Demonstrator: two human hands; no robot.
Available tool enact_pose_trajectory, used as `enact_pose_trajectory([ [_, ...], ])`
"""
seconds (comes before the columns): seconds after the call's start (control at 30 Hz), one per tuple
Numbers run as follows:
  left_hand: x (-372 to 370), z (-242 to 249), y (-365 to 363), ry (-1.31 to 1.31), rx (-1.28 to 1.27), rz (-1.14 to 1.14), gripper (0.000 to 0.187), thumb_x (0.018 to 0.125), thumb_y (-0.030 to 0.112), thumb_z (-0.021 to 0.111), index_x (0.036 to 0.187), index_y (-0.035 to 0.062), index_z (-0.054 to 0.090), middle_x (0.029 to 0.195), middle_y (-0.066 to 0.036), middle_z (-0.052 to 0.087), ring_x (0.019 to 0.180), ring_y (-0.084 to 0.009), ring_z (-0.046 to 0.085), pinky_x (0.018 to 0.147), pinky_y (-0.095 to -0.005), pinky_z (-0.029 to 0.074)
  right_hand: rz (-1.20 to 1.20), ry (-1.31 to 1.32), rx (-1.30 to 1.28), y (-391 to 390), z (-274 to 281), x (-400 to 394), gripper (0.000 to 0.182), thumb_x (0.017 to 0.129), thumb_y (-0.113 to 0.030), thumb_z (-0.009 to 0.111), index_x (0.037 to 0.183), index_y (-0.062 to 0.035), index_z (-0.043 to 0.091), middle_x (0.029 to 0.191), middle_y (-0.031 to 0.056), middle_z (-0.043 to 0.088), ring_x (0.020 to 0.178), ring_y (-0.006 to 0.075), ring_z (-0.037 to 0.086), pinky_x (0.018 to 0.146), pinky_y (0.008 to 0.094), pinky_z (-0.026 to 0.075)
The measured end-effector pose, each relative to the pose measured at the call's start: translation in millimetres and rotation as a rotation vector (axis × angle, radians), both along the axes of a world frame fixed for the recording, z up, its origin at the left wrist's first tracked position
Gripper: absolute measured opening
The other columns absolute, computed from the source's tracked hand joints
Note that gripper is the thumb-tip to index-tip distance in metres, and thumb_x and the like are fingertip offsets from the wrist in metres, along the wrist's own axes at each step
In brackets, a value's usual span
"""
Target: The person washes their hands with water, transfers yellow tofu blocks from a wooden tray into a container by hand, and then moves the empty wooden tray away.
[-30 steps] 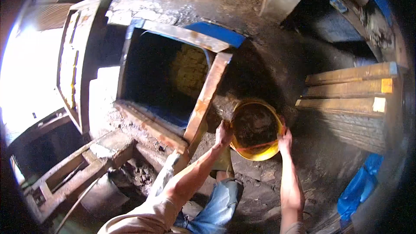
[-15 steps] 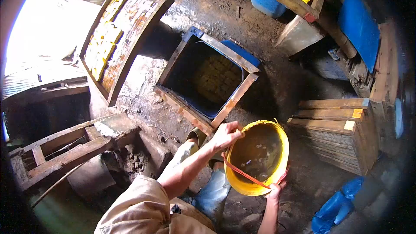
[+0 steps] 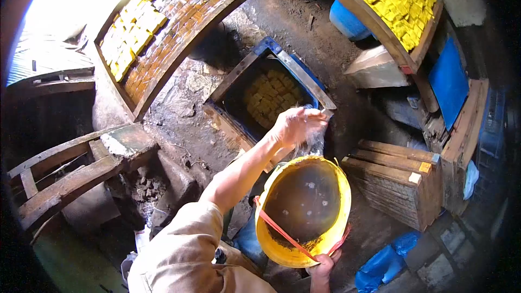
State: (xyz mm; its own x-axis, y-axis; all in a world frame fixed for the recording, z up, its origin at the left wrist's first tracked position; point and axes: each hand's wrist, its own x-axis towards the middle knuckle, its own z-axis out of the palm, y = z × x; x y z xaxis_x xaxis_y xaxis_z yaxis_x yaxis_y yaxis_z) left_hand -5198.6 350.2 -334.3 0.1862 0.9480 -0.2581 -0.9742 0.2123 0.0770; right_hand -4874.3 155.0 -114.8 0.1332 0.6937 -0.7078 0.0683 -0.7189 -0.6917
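Observation:
A yellow bucket (image 3: 341, 206) of murky brownish water hangs low in front of me, a red strap handle (image 3: 279, 231) lying across it. My right hand (image 3: 325, 263) grips its near rim, at one end of the strap. Beyond the far rim, my left hand (image 3: 298, 126) is stretched out, fingers extended and slightly blurred. A clear splash of water (image 3: 316, 145) shows below those fingers, between the bucket and the wood-framed tub (image 3: 239, 78). Yellowish-brown blocks (image 3: 271, 95) lie in a packed layer inside the tub.
A wooden tray (image 3: 190, 40) with yellow and brown pieces stands at upper left, another tray (image 3: 355, 8) of yellow blocks at upper right. Stacked wooden frames (image 3: 388, 184) stand right of the bucket. Blue plastic (image 3: 382, 268) lies at lower right, a wooden frame (image 3: 70, 190) at left.
My left hand has left the bucket's rim and moved up and right, with water splashing beneath it. The bucket and my right hand have shifted left and down in view.

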Motion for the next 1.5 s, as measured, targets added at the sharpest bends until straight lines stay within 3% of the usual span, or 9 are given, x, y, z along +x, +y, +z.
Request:
enact_pose_trajectory([
  [0.37, -44, -70, -11, -0.123, -0.189, -0.036, 0.045, 0.090, 0.033, 0.054, 0.115, -0.0045, 0.062, 0.121, -0.024, 0.061, 0.116, -0.0376, 0.058, 0.106, -0.0446, 0.041, 0.077, 0.024, -0.021, 22, 10, -77, 0.085, 0.054, -0.010, 0.048, 0.138, 0.0005, 0.041, 0.124, 0.0138, 0.053, 0.115, 0.0268, 0.055, 0.100, 0.0359, 0.044],
  [0.47, -54, -95, -16, -0.414, 0.034, 0.017, 0.047, 0.086, 0.031, 0.057, 0.113, -0.0074, 0.062, 0.118, -0.025, 0.063, 0.112, -0.0413, 0.059, 0.103, -0.0470, 0.043, 0.070, 0.000, -0.035, 24, 9, -87, 0.085, 0.054, -0.010, 0.047, 0.138, 0.0008, 0.040, 0.125, 0.0139, 0.052, 0.115, 0.0270, 0.055, 0.101, 0.0359, 0.044],
  [0.53, -67, -102, -25, -0.174, -0.248, 0.048, 0.047, 0.085, 0.029, 0.057, 0.112, -0.0084, 0.062, 0.118, -0.026, 0.063, 0.112, -0.0425, 0.059, 0.104, -0.0482, 0.043, 0.059, -0.010, -0.040, 25, 9, -94, 0.086, 0.054, -0.009, 0.047, 0.139, 0.0010, 0.040, 0.125, 0.0139, 0.052, 0.116, 0.0271, 0.055, 0.101, 0.0358, 0.044],
  [0.6, -75, -105, -25, -0.199, -0.349, -0.002, 0.047, 0.085, 0.029, 0.056, 0.114, -0.0083, 0.061, 0.121, -0.026, 0.061, 0.113, -0.0425, 0.058, 0.104, -0.0484, 0.043, 0.057, -0.023, -0.043, 26, 10, -100, 0.086, 0.054, -0.009, 0.047, 0.139, 0.0012, 0.040, 0.126, 0.0140, 0.052, 0.116, 0.0272, 0.055, 0.101, 0.0358, 0.044],
  [1.07, -75, -99, -16, -0.138, -0.378, 0.045, 0.047, 0.090, 0.026, 0.048, 0.118, -0.0106, 0.057, 0.124, -0.026, 0.060, 0.111, -0.0393, 0.059, 0.099, -0.0466, 0.048, 0.014, 0.047, -0.012, 30, -11, -88, 0.093, 0.052, -0.006, 0.046, 0.144, 0.0035, 0.034, 0.133, 0.0150, 0.050, 0.123, 0.0283, 0.051, 0.106, 0.0374, 0.040],
  [1.13, -64, -104, -13, -0.126, -0.347, 0.080, 0.042, 0.088, 0.028, 0.051, 0.109, -0.0060, 0.062, 0.118, -0.023, 0.064, 0.108, -0.0376, 0.061, 0.096, -0.0462, 0.049, -0.027, 0.085, 0.005, 26, -18, -80, 0.093, 0.053, -0.007, 0.047, 0.144, 0.0026, 0.034, 0.133, 0.0150, 0.050, 0.123, 0.0286, 0.051, 0.106, 0.0380, 0.041],
  [1.23, -42, -100, -17, -0.180, -0.340, 0.051, 0.042, 0.088, 0.029, 0.051, 0.112, -0.0039, 0.061, 0.118, -0.022, 0.064, 0.108, -0.0377, 0.061, 0.095, -0.0474, 0.049, -0.112, 0.104, 0.010, 15, -27, -60, 0.090, 0.054, -0.008, 0.047, 0.143, 0.0008, 0.036, 0.133, 0.0150, 0.050, 0.122, 0.0293, 0.052, 0.105, 0.0398, 0.042],
  [1.37, -1, -84, -14, 0.000, -0.369, -0.012, 0.039, 0.090, 0.029, 0.051, 0.109, -0.0023, 0.063, 0.114, -0.020, 0.066, 0.101, -0.0303, 0.066, 0.087, -0.0348, 0.053, -0.250, 0.131, 0.013, -8, -43, -27, 0.087, 0.055, -0.010, 0.048, 0.141, -0.0016, 0.038, 0.132, 0.0150, 0.051, 0.121, 0.0303, 0.053, 0.104, 0.0422, 0.044],
  [1.5, 41, -72, -10, 0.704, -0.474, 0.218, 0.024, 0.084, 0.010, 0.053, 0.104, 0.0025, 0.063, 0.079, -0.002, 0.062, 0.073, -0.0112, 0.060, 0.066, -0.0250, 0.049, -0.352, 0.126, 0.092, -27, -74, 0, 0.091, 0.056, -0.014, 0.049, 0.145, -0.0026, 0.033, 0.138, 0.0152, 0.046, 0.131, 0.0309, 0.043, 0.109, 0.0435, 0.038],
])
